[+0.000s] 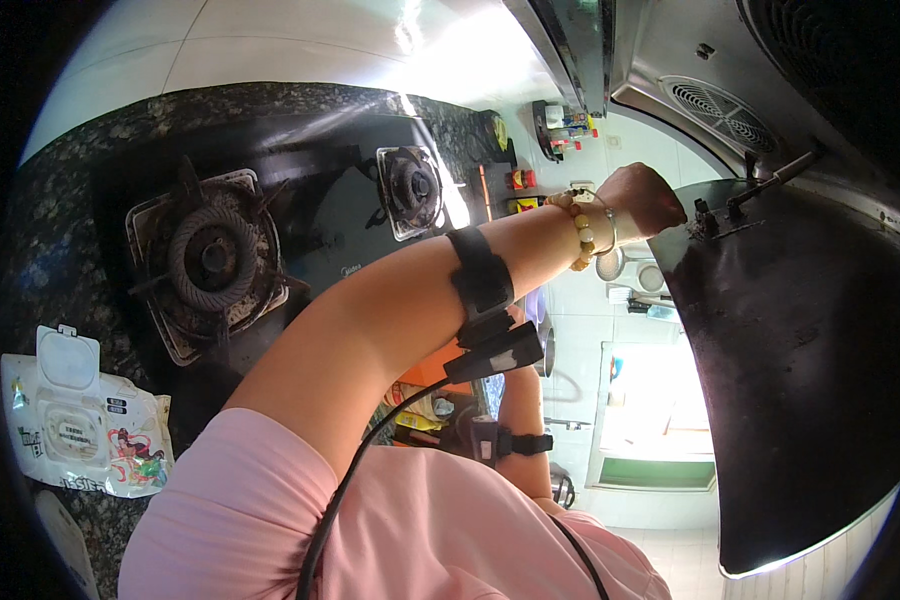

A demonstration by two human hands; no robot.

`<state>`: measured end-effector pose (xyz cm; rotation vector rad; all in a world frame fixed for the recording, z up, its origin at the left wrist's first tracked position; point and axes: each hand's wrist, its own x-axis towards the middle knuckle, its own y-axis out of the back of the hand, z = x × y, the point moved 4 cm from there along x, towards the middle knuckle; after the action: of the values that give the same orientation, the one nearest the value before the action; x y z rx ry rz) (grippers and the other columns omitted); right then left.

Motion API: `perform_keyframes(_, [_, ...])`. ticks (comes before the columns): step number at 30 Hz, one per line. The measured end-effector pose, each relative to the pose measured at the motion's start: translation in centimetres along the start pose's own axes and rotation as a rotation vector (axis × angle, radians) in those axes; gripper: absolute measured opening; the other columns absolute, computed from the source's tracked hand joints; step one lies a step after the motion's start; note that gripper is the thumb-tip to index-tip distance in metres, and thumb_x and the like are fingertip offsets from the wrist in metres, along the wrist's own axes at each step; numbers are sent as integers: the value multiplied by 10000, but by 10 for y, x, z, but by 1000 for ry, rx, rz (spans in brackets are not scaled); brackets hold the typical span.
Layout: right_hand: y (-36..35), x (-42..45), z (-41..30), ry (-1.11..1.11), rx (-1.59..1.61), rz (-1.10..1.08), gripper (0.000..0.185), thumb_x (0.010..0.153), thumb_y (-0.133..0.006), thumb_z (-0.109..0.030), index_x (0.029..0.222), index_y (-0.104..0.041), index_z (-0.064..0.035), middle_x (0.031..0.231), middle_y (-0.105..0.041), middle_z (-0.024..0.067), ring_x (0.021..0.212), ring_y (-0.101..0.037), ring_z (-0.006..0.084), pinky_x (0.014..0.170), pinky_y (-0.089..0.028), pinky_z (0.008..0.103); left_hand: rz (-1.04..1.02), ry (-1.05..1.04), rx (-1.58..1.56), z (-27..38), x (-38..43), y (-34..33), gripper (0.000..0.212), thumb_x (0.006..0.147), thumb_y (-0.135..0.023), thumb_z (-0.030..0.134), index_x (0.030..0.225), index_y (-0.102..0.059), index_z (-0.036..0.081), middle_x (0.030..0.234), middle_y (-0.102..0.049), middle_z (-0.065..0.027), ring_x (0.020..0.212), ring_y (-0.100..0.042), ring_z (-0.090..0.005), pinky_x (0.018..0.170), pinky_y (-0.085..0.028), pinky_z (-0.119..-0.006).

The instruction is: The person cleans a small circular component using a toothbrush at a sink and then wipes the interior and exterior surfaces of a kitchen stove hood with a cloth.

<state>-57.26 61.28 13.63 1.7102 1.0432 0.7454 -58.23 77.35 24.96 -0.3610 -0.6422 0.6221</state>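
My left hand [640,196], wearing a beaded bracelet [583,232] and a thin bangle, is raised at the edge of the dark glossy panel [802,337] of a range hood. Its fingers are bent out of sight, and whether they hold anything is hidden. Beyond my left arm, my right forearm [523,405] reaches forward; the right hand is almost wholly covered by the left forearm and its strapped black device [495,352]. Below the raised arm lies a gas hob with a large burner [214,256] and a smaller burner [418,184].
A pack of wipes [75,427] lies on the granite counter [67,195] with its lid up. The hood's metal underside [667,52] is close above. A wall shelf [546,135] holds bottles; utensils [634,296] hang beyond, near a window [656,405].
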Motion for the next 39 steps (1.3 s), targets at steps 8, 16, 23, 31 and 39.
perform_keyframes(8, [0, -5, -4, 28, -10, 19, 232, 739, -551, -124, 965, -555, -73, 710, -599, 67, 662, -552, 92, 615, -422, 229, -2, -94, -126, 13, -3, 2, 144, 666, -675, 246, 745, -673, 125, 726, -640, -52, 639, -604, -138, 624, -485, -269])
perform_keyframes(16, [3, -13, -5, 88, -82, 42, 254, 731, -555, -120, 981, -547, -76, 718, -600, 76, 663, -557, 100, 616, -421, 230, 127, -61, -74, 13, -2, -5, 156, 655, -632, 262, 710, -669, 121, 680, -631, -73, 602, -604, -160, 608, -484, -276])
perform_keyframes(23, [-10, -6, 26, 144, 18, -79, 271, 760, -559, -105, 1026, -545, -52, 686, -597, 72, 643, -558, 102, 595, -427, 231, 111, -99, -89, -22, -7, 18, 122, 715, -632, 163, 797, -660, 77, 787, -640, -57, 634, -579, -102, 535, -470, -239])
perform_keyframes(31, [-24, -3, 16, -96, 176, -157, 266, 786, -505, -17, 1049, -546, -28, 719, -608, 42, 643, -545, 61, 558, -438, 187, 102, 167, -470, -18, -63, 78, 207, 713, -645, 185, 839, -632, 21, 705, -595, -42, 507, -451, -94, 484, -448, -231])
perform_keyframes(39, [-53, 21, -8, 176, 207, -306, 268, 799, -494, -63, 1058, -525, -5, 749, -608, 55, 596, -549, 85, 555, -445, 201, 133, 25, -434, 13, -123, 137, 217, 732, -628, 247, 843, -603, 62, 676, -481, 26, 620, -456, -79, 642, -431, -276])
